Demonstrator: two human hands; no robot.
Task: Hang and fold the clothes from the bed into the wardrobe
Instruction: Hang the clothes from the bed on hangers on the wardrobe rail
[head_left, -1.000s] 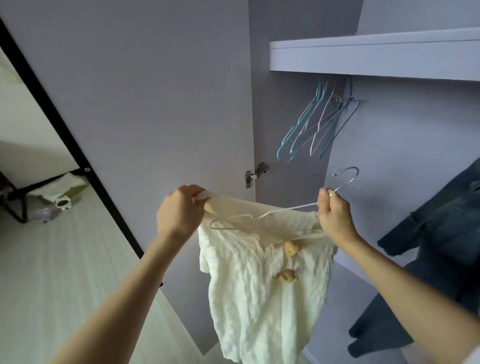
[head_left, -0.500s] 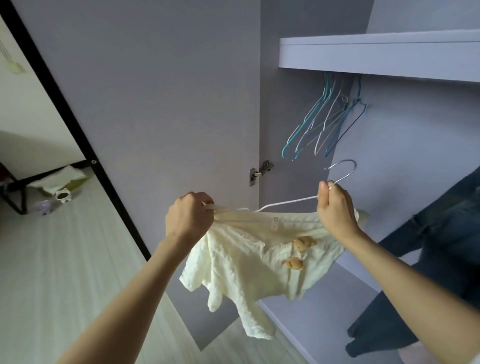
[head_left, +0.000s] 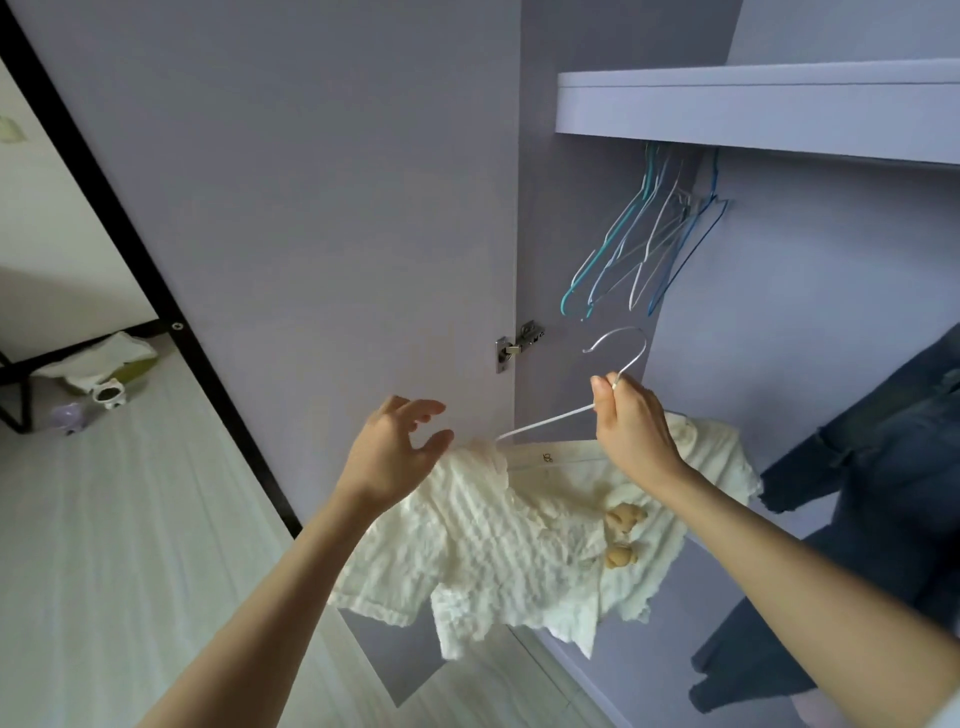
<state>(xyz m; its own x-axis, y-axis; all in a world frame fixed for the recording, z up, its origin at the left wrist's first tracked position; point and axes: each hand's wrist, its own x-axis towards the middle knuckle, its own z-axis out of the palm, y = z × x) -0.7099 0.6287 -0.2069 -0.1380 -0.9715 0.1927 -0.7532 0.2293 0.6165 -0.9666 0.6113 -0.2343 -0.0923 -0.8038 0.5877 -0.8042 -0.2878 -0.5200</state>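
At the far left, past the open wardrobe door (head_left: 322, 218), lies the pale floor with a few small objects (head_left: 106, 392), and they play no part here. Moving right, the left hand (head_left: 395, 457) has just let go of the shoulder of the cream shirt (head_left: 519, 540), which it was pinching half a second ago; now its fingers are spread apart and loosely curved, holding nothing, just beside the cloth. The shirt now hangs from the white wire hanger (head_left: 550, 420) alone and sits in front of the wardrobe opening, below the shelf (head_left: 753, 114). The right hand (head_left: 631, 426) still keeps its fingers clamped on the neck of the hanger, with the hook free above it. This change suggests the dressing of the hanger is finished, and the next step is probably to lift the hook to the rail, where the empty hangers (head_left: 644, 244) wait. At the far right, dark jeans (head_left: 878, 488) already hang inside.
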